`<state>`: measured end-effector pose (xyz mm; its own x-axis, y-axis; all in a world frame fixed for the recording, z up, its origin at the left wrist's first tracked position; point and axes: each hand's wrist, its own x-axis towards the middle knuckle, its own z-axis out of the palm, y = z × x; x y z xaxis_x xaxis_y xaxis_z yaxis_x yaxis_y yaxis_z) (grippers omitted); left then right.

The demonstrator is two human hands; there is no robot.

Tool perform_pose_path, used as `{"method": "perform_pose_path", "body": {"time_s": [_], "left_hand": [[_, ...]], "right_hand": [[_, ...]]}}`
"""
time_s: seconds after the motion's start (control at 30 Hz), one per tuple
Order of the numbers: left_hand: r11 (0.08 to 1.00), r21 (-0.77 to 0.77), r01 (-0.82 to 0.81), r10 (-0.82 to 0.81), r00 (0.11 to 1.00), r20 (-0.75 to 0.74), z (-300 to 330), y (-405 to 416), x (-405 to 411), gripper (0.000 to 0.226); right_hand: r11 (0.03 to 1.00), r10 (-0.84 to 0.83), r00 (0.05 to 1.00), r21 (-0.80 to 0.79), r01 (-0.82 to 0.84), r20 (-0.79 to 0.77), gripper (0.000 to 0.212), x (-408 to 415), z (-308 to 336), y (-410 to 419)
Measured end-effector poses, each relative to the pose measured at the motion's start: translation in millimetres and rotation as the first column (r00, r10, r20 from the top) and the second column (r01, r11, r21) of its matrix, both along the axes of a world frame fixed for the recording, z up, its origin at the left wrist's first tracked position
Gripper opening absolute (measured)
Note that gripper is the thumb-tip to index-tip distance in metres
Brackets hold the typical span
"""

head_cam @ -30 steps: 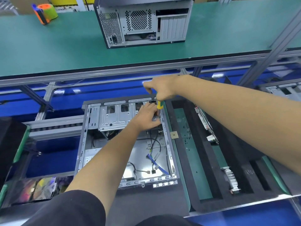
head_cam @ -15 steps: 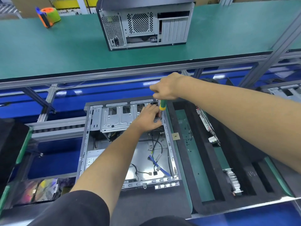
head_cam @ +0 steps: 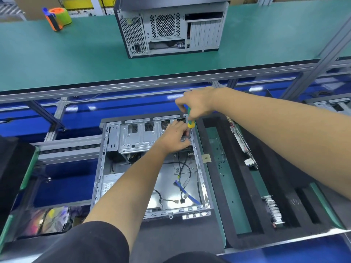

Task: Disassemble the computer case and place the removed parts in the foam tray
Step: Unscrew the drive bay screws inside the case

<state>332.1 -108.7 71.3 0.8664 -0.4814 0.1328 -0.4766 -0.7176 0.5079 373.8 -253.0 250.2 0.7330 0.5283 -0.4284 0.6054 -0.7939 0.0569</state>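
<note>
An open grey computer case (head_cam: pixel 106 168) lies flat in front of me, with loose cables (head_cam: pixel 185 186) on its bare floor. A silver drive cage (head_cam: pixel 136 137) spans its far end. My right hand (head_cam: pixel 195 104) grips a green and yellow screwdriver (head_cam: pixel 190 122) held upright over the cage's right end. My left hand (head_cam: pixel 175 134) rests on the cage just beside the screwdriver tip, fingers curled near the shaft. The black foam tray (head_cam: pixel 233 224) lies to the right of the case. A circuit board (head_cam: pixel 243 143) and a finned part (head_cam: pixel 273 211) stand in its slots.
A second closed computer case (head_cam: pixel 171 29) stands on the green bench (head_cam: pixel 66 59) beyond. An orange and green tape dispenser (head_cam: pixel 58 18) sits at the bench's far left. A black tray (head_cam: pixel 11 177) with a shiny bag (head_cam: pixel 45 219) is at my left.
The view has shifted slightly. My right hand's fingers have shifted on the screwdriver handle. My left hand stays at the cage beside the tip.
</note>
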Motion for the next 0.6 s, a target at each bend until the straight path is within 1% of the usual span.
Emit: {"method": "perform_pose_path", "body": {"time_s": [0.07, 0.1, 0.17, 0.2, 0.23, 0.27, 0.33, 0.37, 0.4, 0.43, 0.47, 0.53, 0.6], "left_hand": [[1.000, 0.001, -0.001, 0.001, 1.000, -0.006, 0.9, 0.3, 0.2, 0.014], [1.000, 0.008, 0.001, -0.001, 1.000, -0.007, 0.9, 0.2, 0.3, 0.014], [1.000, 0.018, 0.003, -0.003, 1.000, 0.003, 0.3, 0.0, 0.9, 0.013], [1.000, 0.022, 0.002, -0.002, 1.000, 0.008, 0.4, 0.1, 1.1, 0.013], [1.000, 0.023, -0.001, 0.000, 1.000, 0.010, 0.4, 0.0, 0.7, 0.013], [1.000, 0.021, -0.004, 0.004, 1.000, 0.011, 0.6, 0.0, 0.7, 0.013], [1.000, 0.016, -0.005, 0.005, 1.000, 0.012, 1.0, 0.0, 0.1, 0.013], [1.000, 0.015, -0.006, 0.006, 1.000, 0.007, 1.7, -0.1, -0.1, 0.013], [1.000, 0.018, -0.006, 0.006, 1.000, 0.001, 2.5, -0.1, -0.1, 0.013], [1.000, 0.022, -0.005, 0.005, 1.000, 0.000, 2.4, -0.2, -0.1, 0.012], [1.000, 0.023, -0.007, 0.007, 1.000, 0.004, 2.1, -0.1, -0.2, 0.012], [1.000, 0.017, -0.008, 0.008, 1.000, 0.012, 2.0, 0.0, -1.1, 0.012], [1.000, 0.012, -0.006, 0.006, 1.000, 0.017, 2.7, -0.1, -1.6, 0.012]], "right_hand": [[0.996, 0.024, 0.996, -0.090, -0.017, 0.088, 0.022, 1.4, 0.3, 0.4], [0.995, 0.046, 0.995, -0.092, -0.037, 0.091, 0.018, 1.6, 0.6, 0.6], [0.999, 0.045, 0.999, 0.013, -0.045, 0.014, 0.004, 2.9, -0.7, 0.2], [0.997, 0.039, 0.999, 0.069, -0.037, -0.026, 0.010, 3.5, -1.7, -0.1], [0.995, 0.038, 0.998, 0.091, -0.033, -0.052, 0.016, 2.4, -1.1, -0.9], [0.996, 0.032, 0.998, 0.084, -0.027, -0.055, 0.019, 1.8, 0.7, -1.6], [1.000, 0.018, 1.000, -0.009, -0.018, 0.013, 0.015, 1.7, 1.7, -1.0], [0.998, 0.039, 0.998, -0.060, -0.035, 0.058, 0.014, 3.0, 1.8, -0.9], [0.997, 0.060, 0.996, -0.062, -0.056, 0.071, 0.013, 3.3, 1.9, -1.3], [0.998, 0.061, 0.997, -0.023, -0.060, 0.048, 0.008, 4.5, 0.0, -2.0], [0.998, 0.055, 0.998, 0.039, -0.055, 0.007, 0.008, 4.4, -1.4, -2.3], [0.990, 0.030, 0.996, 0.138, -0.018, -0.084, 0.022, 3.6, -4.1, -3.2], [0.984, -0.015, 0.987, 0.175, 0.044, -0.161, 0.019, 3.7, -4.3, -2.9]]}}
